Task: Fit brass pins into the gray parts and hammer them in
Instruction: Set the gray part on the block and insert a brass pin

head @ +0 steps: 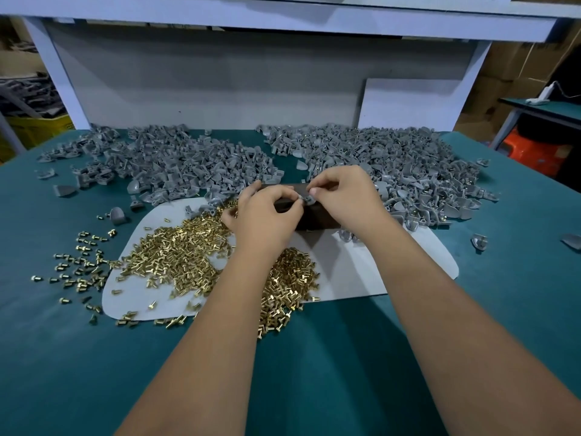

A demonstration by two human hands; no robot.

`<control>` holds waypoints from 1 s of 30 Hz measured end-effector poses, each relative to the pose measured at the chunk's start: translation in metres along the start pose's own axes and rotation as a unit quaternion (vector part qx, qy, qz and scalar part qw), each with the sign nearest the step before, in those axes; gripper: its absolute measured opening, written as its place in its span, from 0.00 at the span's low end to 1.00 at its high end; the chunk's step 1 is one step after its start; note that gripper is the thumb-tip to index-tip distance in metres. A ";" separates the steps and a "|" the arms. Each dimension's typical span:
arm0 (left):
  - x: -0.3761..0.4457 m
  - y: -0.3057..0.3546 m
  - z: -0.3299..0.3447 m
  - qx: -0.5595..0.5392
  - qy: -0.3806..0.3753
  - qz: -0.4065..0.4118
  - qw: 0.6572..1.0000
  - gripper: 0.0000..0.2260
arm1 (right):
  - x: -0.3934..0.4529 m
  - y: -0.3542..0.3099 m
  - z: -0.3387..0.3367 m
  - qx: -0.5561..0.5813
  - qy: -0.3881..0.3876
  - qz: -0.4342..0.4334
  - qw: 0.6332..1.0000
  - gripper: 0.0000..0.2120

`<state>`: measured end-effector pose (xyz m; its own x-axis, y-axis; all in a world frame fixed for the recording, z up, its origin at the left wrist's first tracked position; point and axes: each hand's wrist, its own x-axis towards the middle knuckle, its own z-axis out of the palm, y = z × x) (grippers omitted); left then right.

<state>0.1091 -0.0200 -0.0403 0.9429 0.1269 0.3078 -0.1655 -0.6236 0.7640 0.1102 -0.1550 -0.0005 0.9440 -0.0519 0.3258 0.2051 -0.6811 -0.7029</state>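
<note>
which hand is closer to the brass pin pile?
Left. The left hand sits right above the brass pin pile's far edge; the right hand is farther right, over the dark block.

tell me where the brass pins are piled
The brass pins lie heaped left of centre on the white mat, under the left forearm, in front of the gray parts.

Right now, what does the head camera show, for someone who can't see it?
Two hands, left hand and right hand, pinch a small gray part over a dark block. Brass pins lie nearer; gray parts are heaped behind on the green table.
</note>
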 end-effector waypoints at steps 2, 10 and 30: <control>0.000 0.000 0.000 -0.001 -0.001 0.003 1.000 0.03 | -0.002 0.004 0.001 0.050 0.013 0.014 0.999 0.06; 0.006 -0.001 -0.010 -0.178 0.042 -0.065 0.981 0.05 | -0.019 -0.016 -0.020 -0.066 -0.090 0.013 0.994 0.11; 0.013 -0.010 -0.012 -0.290 0.079 -0.064 0.951 0.05 | -0.042 -0.037 0.017 -0.140 -0.327 -0.115 0.927 0.11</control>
<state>0.1198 -0.0031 -0.0370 0.9183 0.3161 0.2382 -0.2280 -0.0697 0.9712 0.0673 -0.1152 0.0009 0.8572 0.5100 -0.0716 0.4312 -0.7868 -0.4416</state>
